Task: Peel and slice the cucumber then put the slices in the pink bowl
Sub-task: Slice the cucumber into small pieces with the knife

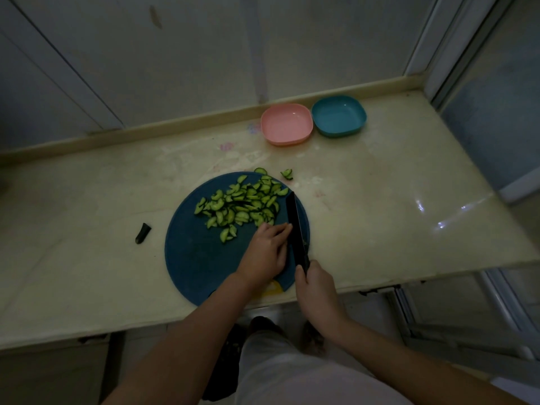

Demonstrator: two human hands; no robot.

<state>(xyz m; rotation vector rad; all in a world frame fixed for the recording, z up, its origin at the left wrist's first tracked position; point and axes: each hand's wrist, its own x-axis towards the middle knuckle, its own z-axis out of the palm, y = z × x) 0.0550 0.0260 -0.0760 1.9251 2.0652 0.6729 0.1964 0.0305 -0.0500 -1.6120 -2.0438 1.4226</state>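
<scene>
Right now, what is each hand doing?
Left hand: open, resting on the cutting board beside the knife.
Right hand: closed round the knife handle.

Both forearms reach up from lower frame; left hand [267, 252] flat, fingers straight, centre; right hand [314, 283] curled round knife [292, 217] handle

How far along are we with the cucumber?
Slicing looks done: cucumber slices lie heaped on the blue board, skin still on. In hand: right hand grips the knife, left hand rests beside the blade. Left: pink bowl holds no slices yet.
</scene>
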